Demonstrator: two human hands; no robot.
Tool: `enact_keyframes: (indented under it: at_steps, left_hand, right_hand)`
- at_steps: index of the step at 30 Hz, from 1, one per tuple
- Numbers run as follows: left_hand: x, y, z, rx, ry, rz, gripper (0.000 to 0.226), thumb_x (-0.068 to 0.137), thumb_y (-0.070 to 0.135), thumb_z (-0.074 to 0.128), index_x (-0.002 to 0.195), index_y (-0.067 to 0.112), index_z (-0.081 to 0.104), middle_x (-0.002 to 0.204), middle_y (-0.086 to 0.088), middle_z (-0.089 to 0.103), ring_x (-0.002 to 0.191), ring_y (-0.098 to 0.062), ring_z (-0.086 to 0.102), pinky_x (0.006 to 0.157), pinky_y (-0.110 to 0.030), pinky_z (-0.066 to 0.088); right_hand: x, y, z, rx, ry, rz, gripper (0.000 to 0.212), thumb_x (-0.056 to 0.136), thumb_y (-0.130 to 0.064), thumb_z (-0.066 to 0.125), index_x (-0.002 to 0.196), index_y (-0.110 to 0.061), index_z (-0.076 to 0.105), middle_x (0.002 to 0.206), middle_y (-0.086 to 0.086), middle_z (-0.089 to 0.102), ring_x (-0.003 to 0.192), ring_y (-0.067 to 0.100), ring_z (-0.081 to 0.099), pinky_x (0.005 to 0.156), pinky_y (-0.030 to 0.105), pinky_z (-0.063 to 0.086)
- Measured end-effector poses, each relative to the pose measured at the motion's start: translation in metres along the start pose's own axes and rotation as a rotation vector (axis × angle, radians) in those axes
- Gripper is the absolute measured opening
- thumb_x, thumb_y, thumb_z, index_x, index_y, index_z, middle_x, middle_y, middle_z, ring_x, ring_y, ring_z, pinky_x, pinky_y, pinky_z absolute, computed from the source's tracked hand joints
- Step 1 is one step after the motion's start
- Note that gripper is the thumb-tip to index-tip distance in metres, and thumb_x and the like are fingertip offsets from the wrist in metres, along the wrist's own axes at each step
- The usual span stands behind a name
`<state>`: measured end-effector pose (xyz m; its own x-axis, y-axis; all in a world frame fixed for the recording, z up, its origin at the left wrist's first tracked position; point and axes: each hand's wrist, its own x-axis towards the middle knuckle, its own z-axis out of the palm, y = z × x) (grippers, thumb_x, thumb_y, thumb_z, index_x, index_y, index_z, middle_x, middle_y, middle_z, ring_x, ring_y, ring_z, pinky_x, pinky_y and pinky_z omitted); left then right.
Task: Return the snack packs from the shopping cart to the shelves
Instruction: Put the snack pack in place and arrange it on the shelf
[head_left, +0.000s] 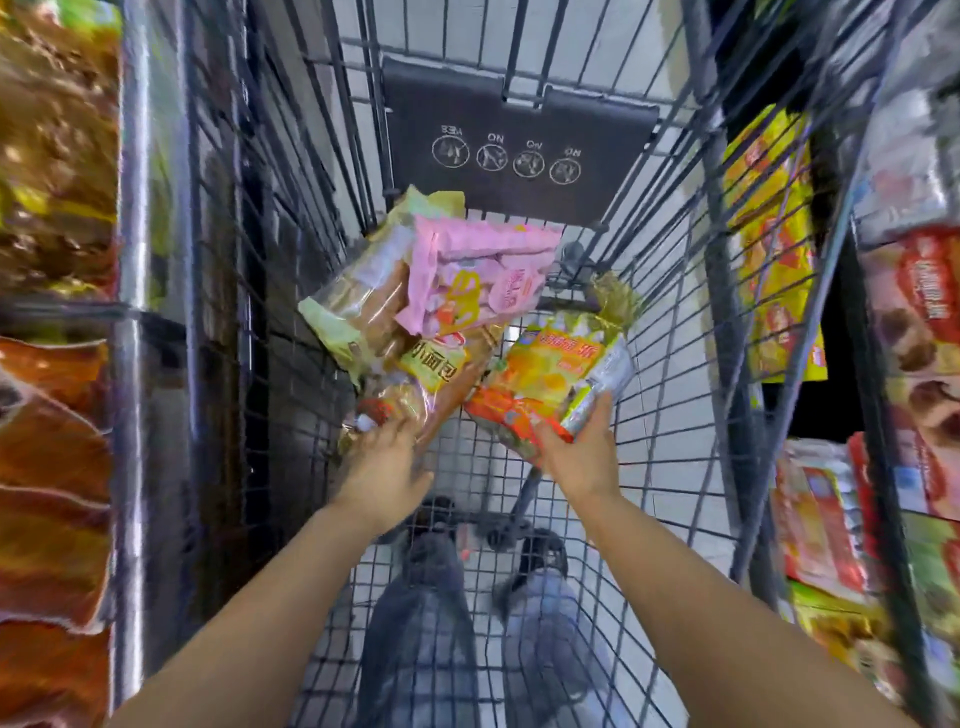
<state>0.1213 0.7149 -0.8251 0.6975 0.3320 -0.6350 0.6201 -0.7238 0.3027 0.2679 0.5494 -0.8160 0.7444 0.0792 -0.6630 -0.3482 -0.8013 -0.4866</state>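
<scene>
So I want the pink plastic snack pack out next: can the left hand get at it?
Probably yes: the pink plastic snack pack lies uncovered on top, just beyond the left hand.

Dark child-seat flap (519, 150) at cart's far end, four round white warning icons (506, 158) printed across it. Pale tiled floor (670, 332) shows through the wire mesh. Person's jeans (421, 623) and dark shoes (540, 551) visible beneath the basket. Cart caster wheel (501, 535) between the shoes, blurred.
</scene>
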Motion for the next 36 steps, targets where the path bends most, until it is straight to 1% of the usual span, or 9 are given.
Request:
enact_keyframes:
  at_steps: [5, 12, 15, 18, 22, 24, 28, 32, 36]
  left_hand:
    - [-0.007, 0.004, 0.014, -0.067, -0.014, -0.033, 0.074, 0.091, 0.041, 0.056, 0.152, 0.017, 0.023, 0.155, -0.004, 0.028, 0.140, -0.025, 0.030, 0.116, -0.039, 0.027]
    - [-0.040, 0.024, -0.005, -0.277, 0.020, -0.064, 0.070, 0.093, 0.040, 0.056, 0.152, 0.020, 0.024, 0.153, -0.002, 0.034, 0.137, -0.023, 0.034, 0.111, -0.040, 0.034]
    - [-0.065, 0.043, -0.025, -0.403, 0.047, -0.080, 0.064, 0.097, 0.044, 0.051, 0.151, 0.020, 0.029, 0.151, -0.005, 0.037, 0.138, -0.024, 0.035, 0.111, -0.037, 0.034]
    - [-0.094, 0.064, -0.046, -0.534, 0.094, -0.110, 0.071, 0.092, 0.058, 0.035, 0.150, 0.016, 0.032, 0.152, -0.006, 0.038, 0.139, -0.022, 0.036, 0.111, -0.033, 0.029]
    - [-0.129, 0.091, -0.074, -0.624, 0.158, -0.068, 0.082, 0.087, 0.072, 0.030, 0.149, 0.019, 0.036, 0.150, 0.000, 0.042, 0.138, -0.018, 0.038, 0.107, -0.028, 0.028]
    - [-0.145, 0.107, -0.090, -0.673, 0.174, -0.051, 0.077, 0.088, 0.070, 0.032, 0.148, 0.022, 0.037, 0.146, 0.005, 0.044, 0.136, -0.015, 0.040, 0.103, -0.023, 0.028]
    - [-0.180, 0.147, -0.138, -0.746, 0.248, 0.037, 0.041, 0.094, 0.062, 0.037, 0.121, 0.036, 0.054, 0.127, 0.009, 0.060, 0.121, -0.015, 0.055, 0.104, -0.031, 0.038]
    - [-0.222, 0.197, -0.187, -0.941, 0.292, 0.170, 0.054, 0.088, 0.065, 0.044, 0.127, 0.030, 0.057, 0.117, 0.007, 0.069, 0.104, -0.009, 0.066, 0.097, -0.036, 0.050]
    - [-0.257, 0.242, -0.225, -0.999, 0.336, 0.290, 0.074, 0.074, 0.078, 0.058, 0.122, 0.023, 0.057, 0.111, -0.004, 0.071, 0.089, -0.020, 0.071, 0.080, -0.041, 0.057]
  right_hand:
    - [0.007, 0.009, 0.000, 0.089, -0.006, -0.007, 0.096, 0.073, -0.036, 0.075, 0.146, -0.030, 0.013, 0.125, 0.010, 0.054, 0.108, 0.029, 0.059, 0.090, 0.048, 0.052]
    - [-0.034, -0.002, -0.038, 0.242, -0.124, -0.127, 0.060, 0.082, -0.015, 0.069, 0.131, -0.028, 0.037, 0.117, -0.012, 0.061, 0.091, 0.007, 0.066, 0.082, 0.039, 0.057]
    - [-0.062, -0.006, -0.063, 0.286, -0.195, -0.196, 0.070, 0.082, -0.018, 0.071, 0.140, -0.031, 0.034, 0.123, -0.014, 0.059, 0.094, 0.004, 0.066, 0.087, 0.039, 0.055]
    - [-0.089, -0.015, -0.096, 0.350, -0.226, -0.256, 0.069, 0.083, -0.011, 0.072, 0.136, -0.035, 0.036, 0.107, -0.027, 0.056, 0.088, -0.008, 0.062, 0.090, 0.033, 0.053]
    - [-0.123, -0.026, -0.149, 0.394, -0.258, -0.348, 0.074, 0.080, -0.012, 0.075, 0.142, -0.029, 0.037, 0.124, -0.006, 0.059, 0.096, 0.002, 0.064, 0.086, 0.031, 0.055]
    - [-0.142, -0.034, -0.179, 0.410, -0.272, -0.415, 0.075, 0.078, -0.013, 0.077, 0.141, -0.030, 0.039, 0.128, -0.003, 0.059, 0.103, 0.008, 0.063, 0.090, 0.037, 0.054]
    - [-0.188, -0.054, -0.248, 0.443, -0.319, -0.608, 0.071, 0.077, -0.011, 0.076, 0.136, -0.033, 0.042, 0.123, -0.007, 0.060, 0.097, -0.002, 0.063, 0.076, 0.019, 0.054]
    - [-0.231, -0.069, -0.313, 0.466, -0.329, -0.776, 0.065, 0.083, -0.005, 0.069, 0.130, -0.040, 0.042, 0.118, -0.002, 0.061, 0.095, 0.004, 0.065, 0.069, 0.017, 0.052]
    - [-0.270, -0.075, -0.369, 0.492, -0.259, -0.896, 0.066, 0.084, -0.007, 0.069, 0.134, -0.039, 0.040, 0.120, -0.003, 0.058, 0.101, 0.006, 0.063, 0.073, 0.022, 0.055]
